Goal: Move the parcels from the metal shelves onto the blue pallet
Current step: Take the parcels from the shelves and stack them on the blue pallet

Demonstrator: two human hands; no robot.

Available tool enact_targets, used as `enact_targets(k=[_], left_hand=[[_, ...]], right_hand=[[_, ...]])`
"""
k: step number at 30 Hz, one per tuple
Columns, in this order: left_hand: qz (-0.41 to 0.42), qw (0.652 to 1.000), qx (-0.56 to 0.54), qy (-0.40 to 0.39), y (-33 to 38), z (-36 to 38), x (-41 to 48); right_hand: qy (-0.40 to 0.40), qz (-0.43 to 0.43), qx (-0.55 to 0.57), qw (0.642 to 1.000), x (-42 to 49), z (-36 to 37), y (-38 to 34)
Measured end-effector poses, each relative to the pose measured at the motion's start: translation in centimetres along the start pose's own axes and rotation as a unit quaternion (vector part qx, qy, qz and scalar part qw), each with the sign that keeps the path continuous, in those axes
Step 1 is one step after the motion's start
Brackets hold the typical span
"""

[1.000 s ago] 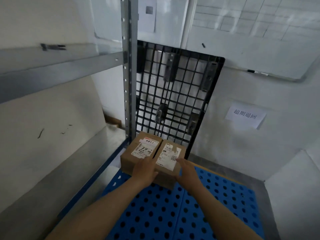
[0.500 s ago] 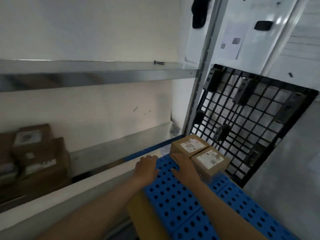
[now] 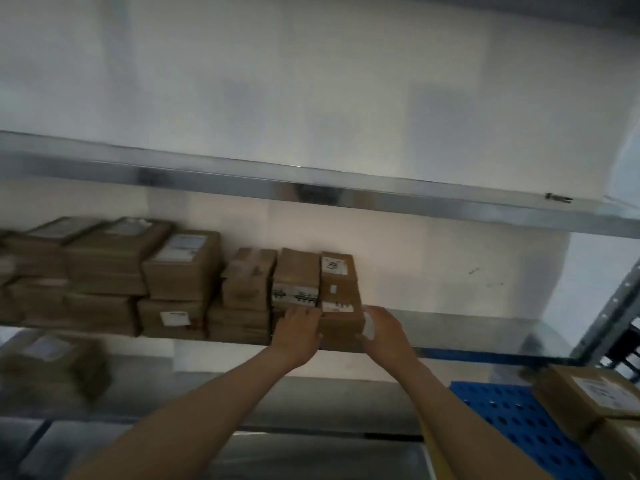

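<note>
Parcels: two on blue pallet [image 3: 498,410]; end shelf parcel [image 3: 341,306] flanked by left hand [image 3: 299,329], right hand [image 3: 382,330]; grip unclear.

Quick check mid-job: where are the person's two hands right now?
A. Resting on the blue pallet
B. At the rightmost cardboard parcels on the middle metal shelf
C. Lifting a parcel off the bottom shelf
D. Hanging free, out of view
B: the left hand and right hand are on either side of the rightmost parcel on the metal shelf, away from the blue pallet.
</note>
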State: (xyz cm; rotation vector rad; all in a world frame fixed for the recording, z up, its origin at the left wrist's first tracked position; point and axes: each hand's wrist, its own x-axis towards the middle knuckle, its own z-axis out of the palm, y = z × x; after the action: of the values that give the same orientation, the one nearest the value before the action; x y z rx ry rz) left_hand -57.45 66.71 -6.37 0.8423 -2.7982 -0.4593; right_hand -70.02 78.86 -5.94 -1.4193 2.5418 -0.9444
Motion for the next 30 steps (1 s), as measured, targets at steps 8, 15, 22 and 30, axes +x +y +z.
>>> enact_targets(k=[8,15,22,30], left_hand=[[-0.103,0.992,0.047,0.050,-17.8,-7.6,-10.5],[-0.193,0.979,0.035,0.062,-30.8,-12.1,-18.8],[-0.251,0.965,0.038,0.061,-38.4,-14.7,-23.4],[-0.299,0.949,0.004,0.098,-46.0,-18.0,-22.7]], right_hand=[[-0.064,-0.052,0.009,0.997,0.7,11.5,-17.0],[-0.101,-0.099,0.041,0.989,-0.2,20.5,-28.8],[-0.162,-0.127,0.026,0.978,1.0,26.4,-37.2],[-0.161,-0.170,0.044,0.971,6.3,33.0,-45.3]])
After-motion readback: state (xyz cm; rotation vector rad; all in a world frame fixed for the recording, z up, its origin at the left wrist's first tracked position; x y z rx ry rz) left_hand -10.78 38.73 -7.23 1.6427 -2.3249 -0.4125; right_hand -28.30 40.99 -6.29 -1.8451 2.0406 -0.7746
